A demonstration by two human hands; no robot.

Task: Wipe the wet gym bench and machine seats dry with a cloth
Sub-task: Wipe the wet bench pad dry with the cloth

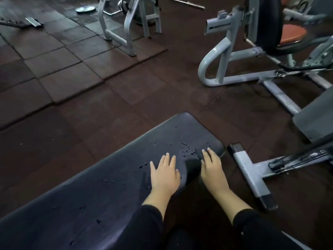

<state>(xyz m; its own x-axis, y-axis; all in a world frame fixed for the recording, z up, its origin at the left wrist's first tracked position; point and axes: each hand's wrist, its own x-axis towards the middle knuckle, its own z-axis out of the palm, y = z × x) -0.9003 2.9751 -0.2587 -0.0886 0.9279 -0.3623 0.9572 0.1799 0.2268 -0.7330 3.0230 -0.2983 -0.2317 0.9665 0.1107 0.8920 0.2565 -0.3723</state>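
A black padded gym bench (111,177) runs from the lower left to the middle, with water drops scattered over its top. A dark cloth (192,164) lies on the bench near its right edge, between my two hands. My left hand (164,175) lies flat on the pad with straight fingers, just left of the cloth. My right hand (211,166) rests with straight fingers on the cloth's right side at the bench edge. Both sleeves are black.
The bench's grey foot bar (250,175) juts out on the right. A grey machine frame (221,56) with an orange seat (292,36) stands at the upper right. Another grey frame (126,33), a weight plate (85,9) and a barbell (187,4) lie beyond on the rubber floor tiles.
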